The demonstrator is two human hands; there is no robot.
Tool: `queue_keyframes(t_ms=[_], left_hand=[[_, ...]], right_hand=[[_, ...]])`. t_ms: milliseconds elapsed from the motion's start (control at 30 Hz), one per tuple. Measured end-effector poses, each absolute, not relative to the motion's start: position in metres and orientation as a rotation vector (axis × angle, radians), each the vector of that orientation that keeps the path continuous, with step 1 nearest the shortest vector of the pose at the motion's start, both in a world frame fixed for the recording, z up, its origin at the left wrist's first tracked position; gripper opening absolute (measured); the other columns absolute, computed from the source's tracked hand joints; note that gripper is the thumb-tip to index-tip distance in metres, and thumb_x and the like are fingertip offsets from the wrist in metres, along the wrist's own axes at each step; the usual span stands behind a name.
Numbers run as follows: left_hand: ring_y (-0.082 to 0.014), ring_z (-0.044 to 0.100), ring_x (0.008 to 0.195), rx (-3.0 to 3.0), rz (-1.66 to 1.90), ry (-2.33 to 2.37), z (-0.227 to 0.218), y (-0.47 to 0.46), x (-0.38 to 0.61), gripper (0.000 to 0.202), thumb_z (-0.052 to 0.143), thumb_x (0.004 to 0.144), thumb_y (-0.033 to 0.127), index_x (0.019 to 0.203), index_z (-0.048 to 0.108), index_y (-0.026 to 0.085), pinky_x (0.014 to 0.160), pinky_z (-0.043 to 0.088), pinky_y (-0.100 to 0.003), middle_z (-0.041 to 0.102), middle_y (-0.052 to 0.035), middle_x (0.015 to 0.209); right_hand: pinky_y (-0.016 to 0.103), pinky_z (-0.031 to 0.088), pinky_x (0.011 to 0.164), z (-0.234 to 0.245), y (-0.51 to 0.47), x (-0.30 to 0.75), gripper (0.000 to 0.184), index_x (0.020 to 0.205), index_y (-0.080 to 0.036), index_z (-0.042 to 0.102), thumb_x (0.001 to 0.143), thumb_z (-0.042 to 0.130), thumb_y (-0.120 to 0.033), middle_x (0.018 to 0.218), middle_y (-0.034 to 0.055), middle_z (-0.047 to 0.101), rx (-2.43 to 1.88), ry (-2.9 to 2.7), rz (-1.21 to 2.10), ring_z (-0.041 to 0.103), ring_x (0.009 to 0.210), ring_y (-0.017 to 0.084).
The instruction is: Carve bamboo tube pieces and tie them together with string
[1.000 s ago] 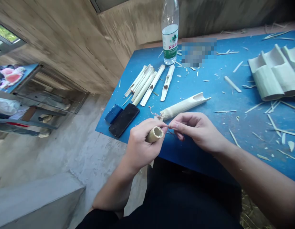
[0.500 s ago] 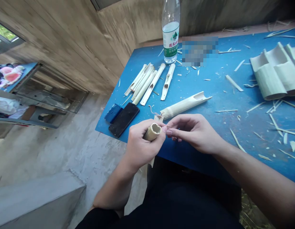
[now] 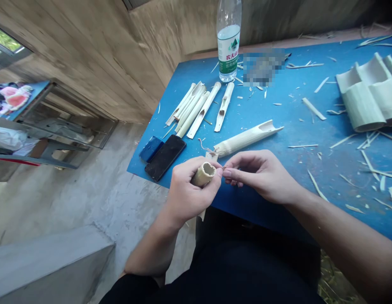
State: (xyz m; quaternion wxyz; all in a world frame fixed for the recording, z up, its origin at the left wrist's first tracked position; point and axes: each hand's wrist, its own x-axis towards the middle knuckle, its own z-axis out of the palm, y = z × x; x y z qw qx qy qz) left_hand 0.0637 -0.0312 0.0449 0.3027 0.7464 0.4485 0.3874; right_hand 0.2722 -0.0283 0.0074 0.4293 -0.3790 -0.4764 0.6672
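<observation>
My left hand (image 3: 191, 190) is wrapped round a short bamboo tube (image 3: 205, 174), its rough open end facing up toward me. Thumb and fingertips of my right hand (image 3: 257, 174) pinch a thin reddish-brown strand (image 3: 225, 167) right beside the left thumb. Just beyond the left hand, a flat bamboo piece (image 3: 211, 155) shows with loose strands lying over it; how it joins the tube is hidden. A longer bamboo tube (image 3: 246, 138) with a notched far end lies on the blue table behind both hands.
Several slim cut bamboo pieces (image 3: 204, 110) lie at the back left, near a black phone (image 3: 166, 157) and a blue case (image 3: 151, 149). A water bottle (image 3: 228, 50) stands behind them. Wide bamboo sections (image 3: 365, 97) sit at the right, with shavings scattered over the blue table (image 3: 278, 112).
My right hand has shifted very slightly, still pinching the strand beside the left thumb. The left hand keeps its hold on the tube; the view has moved a little.
</observation>
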Motion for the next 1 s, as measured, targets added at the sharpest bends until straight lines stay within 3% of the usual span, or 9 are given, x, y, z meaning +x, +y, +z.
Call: queue_keyframes(t_ms=[167,567,1000], left_hand=[[-0.0203,0.079,0.083,1.966,1.051,1.175,0.0424,-0.0327,0.0642,0.006,0.079,0.095,0.017,0.098,0.083,0.021,0.079,0.064,-0.033,0.085,-0.0033,0.094],[-0.0158,0.073,0.069,2.008,1.064,1.24,0.0406,-0.0318,0.0644,0.004,0.081,0.091,0.017,0.088,0.08,0.02,0.071,0.061,-0.029,0.08,-0.0001,0.081],[-0.0116,0.07,0.065,2.009,1.062,1.185,0.0401,-0.031,0.065,0.007,0.08,0.09,0.012,0.087,0.079,0.019,0.069,0.059,-0.023,0.078,0.0021,0.078]], right_hand=[[0.027,0.054,0.06,0.0066,-0.0284,0.2713,0.037,0.091,-0.018,0.086,0.081,0.099,-0.051,0.077,0.0048,0.078,-0.944,-1.178,1.67,0.067,0.065,0.016],[0.026,0.053,0.06,0.0097,-0.0284,0.2704,0.031,0.086,-0.018,0.086,0.077,0.103,-0.043,0.074,0.0039,0.078,-0.926,-1.145,1.688,0.064,0.063,0.014],[0.02,0.049,0.055,0.0073,-0.0287,0.2693,0.028,0.086,-0.017,0.084,0.076,0.104,-0.035,0.07,0.0015,0.075,-0.942,-1.121,1.686,0.061,0.061,0.01]])
